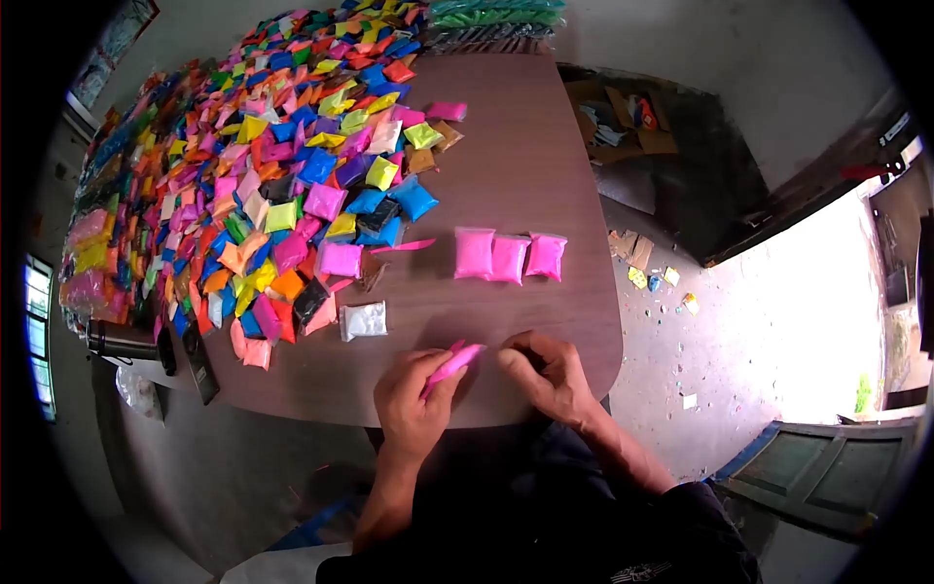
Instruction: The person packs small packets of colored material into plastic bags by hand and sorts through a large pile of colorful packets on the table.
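My left hand point(413, 397) is closed on a pink packet point(455, 366), seen nearly edge-on and pointing up to the right. Just right of it, my right hand point(547, 378) has its fingers curled in a pinch, and what it holds, if anything, is too small to make out. A small gap separates the two hands. Beyond them, three pink packets point(508, 259) lie side by side, the middle one overlapping its neighbours. A white packet point(364, 320) rests on the table up and left of my left hand.
A large heap of packets in many colours point(292, 175) covers the left of the brown table point(516, 165). Flat clear-and-green plastic bundles point(496, 15) sit at the back. An open cardboard box point(637, 122) stands beyond the right edge, and scraps point(637, 277) litter the floor.
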The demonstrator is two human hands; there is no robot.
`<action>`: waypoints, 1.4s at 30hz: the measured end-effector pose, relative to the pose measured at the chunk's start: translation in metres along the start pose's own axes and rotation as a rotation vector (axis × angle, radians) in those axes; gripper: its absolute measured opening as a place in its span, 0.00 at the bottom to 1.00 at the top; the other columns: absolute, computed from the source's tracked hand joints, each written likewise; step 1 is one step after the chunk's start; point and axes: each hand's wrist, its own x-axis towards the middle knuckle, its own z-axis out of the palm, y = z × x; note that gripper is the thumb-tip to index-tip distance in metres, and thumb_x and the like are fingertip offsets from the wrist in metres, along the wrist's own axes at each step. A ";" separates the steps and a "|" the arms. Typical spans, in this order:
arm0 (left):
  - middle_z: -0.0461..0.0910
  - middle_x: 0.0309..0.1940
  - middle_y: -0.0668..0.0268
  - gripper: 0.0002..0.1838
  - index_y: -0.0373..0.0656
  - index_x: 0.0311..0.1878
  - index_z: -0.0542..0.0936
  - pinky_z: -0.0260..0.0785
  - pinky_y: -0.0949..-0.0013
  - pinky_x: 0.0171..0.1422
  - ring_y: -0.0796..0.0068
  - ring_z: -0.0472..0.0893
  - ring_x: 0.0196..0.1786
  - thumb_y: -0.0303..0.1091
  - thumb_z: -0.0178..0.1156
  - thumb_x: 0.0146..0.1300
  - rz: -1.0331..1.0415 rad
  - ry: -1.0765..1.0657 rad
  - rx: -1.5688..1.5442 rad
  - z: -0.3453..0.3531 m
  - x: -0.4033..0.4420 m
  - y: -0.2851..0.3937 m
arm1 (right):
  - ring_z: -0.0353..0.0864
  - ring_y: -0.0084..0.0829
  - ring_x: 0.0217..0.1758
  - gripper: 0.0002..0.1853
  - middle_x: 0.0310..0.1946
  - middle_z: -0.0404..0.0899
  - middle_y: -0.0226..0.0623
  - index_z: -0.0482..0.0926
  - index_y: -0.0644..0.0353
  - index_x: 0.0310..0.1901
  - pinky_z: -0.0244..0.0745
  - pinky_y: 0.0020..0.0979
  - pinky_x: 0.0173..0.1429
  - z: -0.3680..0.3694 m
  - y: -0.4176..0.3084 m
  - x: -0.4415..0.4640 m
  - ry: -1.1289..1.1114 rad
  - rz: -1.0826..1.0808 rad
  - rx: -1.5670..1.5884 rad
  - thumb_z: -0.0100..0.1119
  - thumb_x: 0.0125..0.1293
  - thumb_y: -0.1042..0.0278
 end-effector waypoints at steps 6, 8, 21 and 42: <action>0.83 0.53 0.59 0.18 0.42 0.50 0.85 0.79 0.56 0.55 0.52 0.84 0.53 0.24 0.74 0.56 0.305 -0.042 0.190 0.028 -0.016 0.002 | 0.77 0.17 0.38 0.12 0.32 0.83 0.27 0.84 0.67 0.45 0.73 0.23 0.42 -0.001 0.005 0.005 -0.069 0.111 0.293 0.61 0.79 0.65; 0.81 0.57 0.57 0.19 0.42 0.52 0.85 0.79 0.55 0.58 0.52 0.83 0.55 0.24 0.74 0.57 0.292 -0.098 0.189 0.032 -0.017 0.010 | 0.77 0.14 0.36 0.09 0.31 0.81 0.22 0.84 0.65 0.45 0.71 0.19 0.40 0.000 0.012 0.005 0.030 0.160 0.346 0.61 0.79 0.67; 0.77 0.26 0.75 0.08 0.35 0.44 0.81 0.63 0.78 0.31 0.88 0.72 0.28 0.32 0.65 0.75 -0.553 -0.127 -0.558 0.030 -0.019 -0.007 | 0.76 0.18 0.37 0.06 0.37 0.81 0.27 0.84 0.66 0.46 0.71 0.22 0.42 0.007 0.011 0.001 0.009 0.072 0.298 0.65 0.75 0.73; 0.78 0.24 0.70 0.10 0.38 0.38 0.81 0.65 0.72 0.30 0.84 0.74 0.26 0.34 0.65 0.73 -0.382 -0.081 -0.417 0.047 -0.016 -0.002 | 0.73 0.18 0.40 0.07 0.36 0.78 0.28 0.82 0.68 0.47 0.70 0.24 0.45 0.014 0.009 0.000 0.082 -0.061 0.262 0.60 0.77 0.72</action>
